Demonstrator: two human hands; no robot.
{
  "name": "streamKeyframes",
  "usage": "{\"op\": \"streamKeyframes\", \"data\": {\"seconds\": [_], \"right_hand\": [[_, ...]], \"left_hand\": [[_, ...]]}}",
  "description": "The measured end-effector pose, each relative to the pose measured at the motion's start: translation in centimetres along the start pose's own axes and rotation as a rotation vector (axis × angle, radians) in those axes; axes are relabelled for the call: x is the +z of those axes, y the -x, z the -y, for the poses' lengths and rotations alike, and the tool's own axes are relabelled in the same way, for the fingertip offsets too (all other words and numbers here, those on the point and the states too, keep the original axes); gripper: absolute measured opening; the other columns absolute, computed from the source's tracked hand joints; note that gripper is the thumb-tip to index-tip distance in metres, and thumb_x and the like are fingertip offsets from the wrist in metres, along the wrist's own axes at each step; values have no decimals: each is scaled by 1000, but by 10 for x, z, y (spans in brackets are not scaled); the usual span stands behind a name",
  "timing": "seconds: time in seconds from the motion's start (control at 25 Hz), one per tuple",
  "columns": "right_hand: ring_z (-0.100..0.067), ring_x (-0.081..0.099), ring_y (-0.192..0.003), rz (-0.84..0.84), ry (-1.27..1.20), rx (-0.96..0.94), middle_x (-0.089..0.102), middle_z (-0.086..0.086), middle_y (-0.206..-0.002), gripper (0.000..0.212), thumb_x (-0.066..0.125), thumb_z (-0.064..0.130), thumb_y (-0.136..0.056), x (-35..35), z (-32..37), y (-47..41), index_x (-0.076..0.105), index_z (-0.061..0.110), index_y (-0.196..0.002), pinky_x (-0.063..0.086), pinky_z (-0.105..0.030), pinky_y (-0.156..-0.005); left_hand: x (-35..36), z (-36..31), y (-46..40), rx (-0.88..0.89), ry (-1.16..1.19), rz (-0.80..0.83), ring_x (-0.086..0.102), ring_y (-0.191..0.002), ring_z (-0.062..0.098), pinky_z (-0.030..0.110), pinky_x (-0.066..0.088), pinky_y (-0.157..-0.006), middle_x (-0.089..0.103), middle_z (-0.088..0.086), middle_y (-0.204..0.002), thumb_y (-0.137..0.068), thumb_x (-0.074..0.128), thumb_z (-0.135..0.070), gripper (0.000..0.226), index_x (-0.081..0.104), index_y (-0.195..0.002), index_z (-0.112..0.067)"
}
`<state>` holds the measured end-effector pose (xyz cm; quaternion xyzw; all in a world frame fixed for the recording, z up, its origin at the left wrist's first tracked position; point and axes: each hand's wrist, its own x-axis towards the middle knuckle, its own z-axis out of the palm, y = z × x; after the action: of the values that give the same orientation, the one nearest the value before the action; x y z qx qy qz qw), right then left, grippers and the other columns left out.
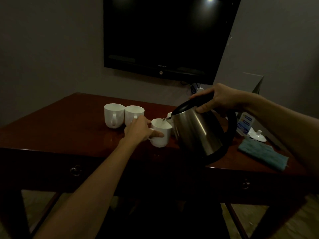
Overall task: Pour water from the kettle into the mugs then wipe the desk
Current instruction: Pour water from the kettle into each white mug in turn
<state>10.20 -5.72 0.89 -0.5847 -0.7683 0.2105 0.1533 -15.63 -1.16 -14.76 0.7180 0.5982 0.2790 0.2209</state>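
On the dark red bench, the right hand grips the tilted steel kettle with black handle, spout over a white mug; the left hand holds this mug's handle.

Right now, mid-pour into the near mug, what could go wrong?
1. The left hand grips the mug just beside the kettle spout; a wobble could splash water on the fingers.
2. The room is dim, so the fill level is hard to judge and the mug may overflow onto the desk.
3. Two more mugs stand close behind; the left hand could knock them.
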Motion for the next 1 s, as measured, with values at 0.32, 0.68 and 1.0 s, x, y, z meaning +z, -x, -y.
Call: {"op": "streamKeyframes", "data": {"seconds": [0.32,0.68,1.0], "right_hand": [[-48,58,-110,4,-10,26,62,-13,-123,59,79,39,-65,-1,-1,-2,63,45,-121,58,-52,-79],[-54,57,-107,16,-19,40,58,-28,-127,60,80,40,-63,-2,-1,-3,63,46,-120,56,-56,-79],[-58,50,-116,27,-18,35,55,-30,-130,60,81,41,-63,-3,-3,-5,63,49,-120,51,-68,-85]], "left_hand": [[4,5,-5,7,42,10,69,-86,16,45,58,-85,73,1,-85,-68,85,-50,56,69,-106,-12],[2,3,-4,3,50,16,68,-87,16,46,57,-86,72,1,-86,-69,85,-49,55,69,-108,-13],[1,2,-3,-5,65,25,69,-87,16,45,58,-86,72,1,-85,-70,85,-46,58,68,-112,-10]]}}
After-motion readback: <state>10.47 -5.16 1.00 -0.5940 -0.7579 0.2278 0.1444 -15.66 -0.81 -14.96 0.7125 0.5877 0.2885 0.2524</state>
